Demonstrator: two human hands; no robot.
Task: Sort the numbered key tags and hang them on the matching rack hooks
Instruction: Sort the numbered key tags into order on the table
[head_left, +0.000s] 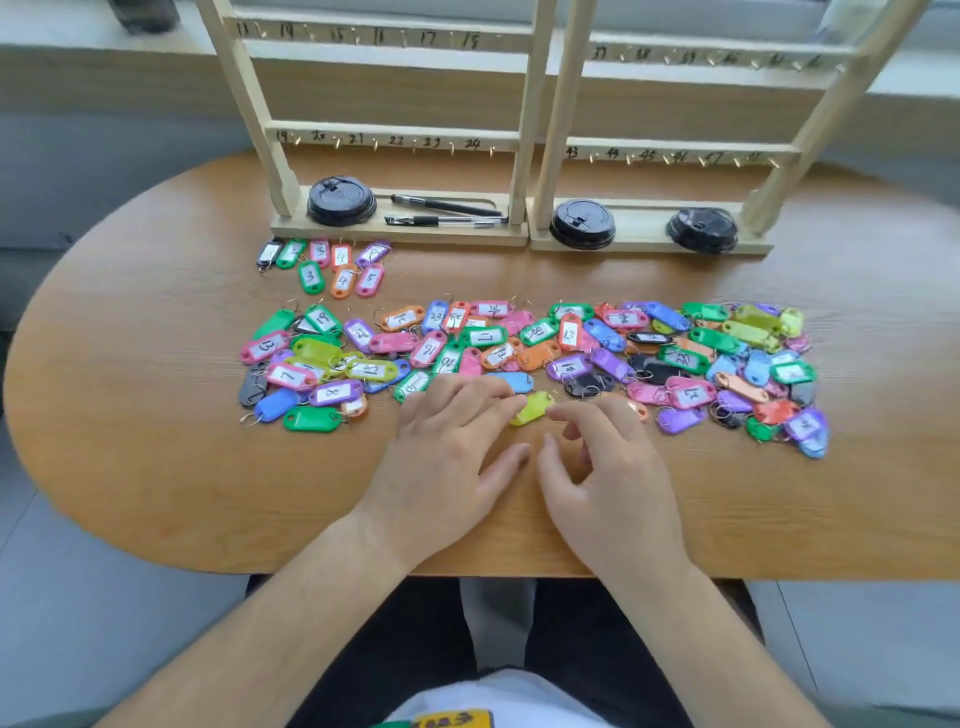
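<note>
Your left hand (447, 441) lies flat on the table (156, 389), fingers straight and holding nothing, their tips at the near edge of the loose pile of key tags (519, 348). Your right hand (608, 467) is loosely bent and empty, its forefinger tip touching a yellow tag (534, 408). A few low-numbered tags (332, 265) lie apart, just before the left rack (395, 136).

racks (395, 236) 2 | black lids (341, 200) 3 | pens (447, 206) 2 | hands (447, 447) 2 | set-apart tags (310, 275) 8 | piled tags (685, 358) uncountable
</note>
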